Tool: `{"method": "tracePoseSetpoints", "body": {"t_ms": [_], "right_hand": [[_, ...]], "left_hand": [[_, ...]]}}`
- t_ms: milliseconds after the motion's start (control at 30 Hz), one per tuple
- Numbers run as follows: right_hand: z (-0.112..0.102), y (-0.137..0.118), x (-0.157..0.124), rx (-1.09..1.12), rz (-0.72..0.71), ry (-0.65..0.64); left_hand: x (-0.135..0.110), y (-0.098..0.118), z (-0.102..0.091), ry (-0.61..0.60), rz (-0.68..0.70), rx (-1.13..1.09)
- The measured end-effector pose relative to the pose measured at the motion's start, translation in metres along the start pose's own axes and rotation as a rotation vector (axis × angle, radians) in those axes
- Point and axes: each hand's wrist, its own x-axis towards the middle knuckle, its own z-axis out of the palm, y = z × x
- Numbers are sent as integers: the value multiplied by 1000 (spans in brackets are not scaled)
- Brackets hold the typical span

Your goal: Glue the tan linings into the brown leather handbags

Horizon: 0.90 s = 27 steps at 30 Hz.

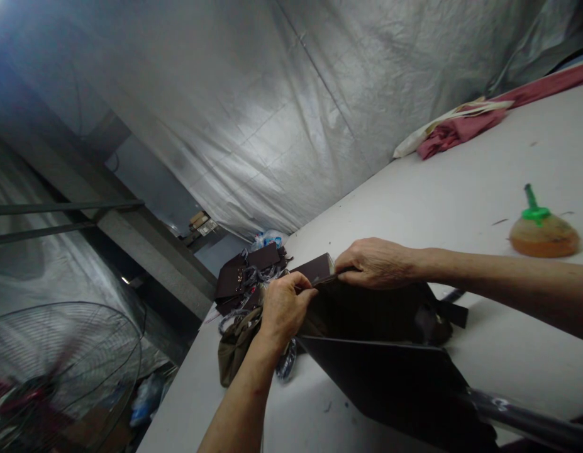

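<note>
A dark brown bag lies on the white table in front of me, its mouth spread and its inside in shadow. My left hand pinches the bag's far edge between thumb and fingers. A short way to the right, my right hand grips the same edge, its fingers closed. Toward me a flat black flap sticks out, with a dark tubular handle at its right. Olive-brown cloth bunches out left of my left wrist. Just beyond the edge sits a brown boxy piece.
Several dark brown bags with wrapped straps are heaped at the table's far left. A squat bottle with a green spout stands right. Pink cloth lies along the back by silvery sheeting. A caged fan stands lower left.
</note>
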Motion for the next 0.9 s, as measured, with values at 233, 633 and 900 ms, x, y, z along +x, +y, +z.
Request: {"method": "tracePoseSetpoints", "body": {"t_ms": [233, 633, 900], "right_hand": [[1, 5, 1, 31, 8, -7], [-10, 2, 6, 125, 14, -107], [7, -19, 29, 28, -26, -88]], "left_hand": [[-1, 7, -3, -13, 39, 86], [2, 0, 1, -27, -46, 36], [2, -1, -3, -58, -125, -306]]}}
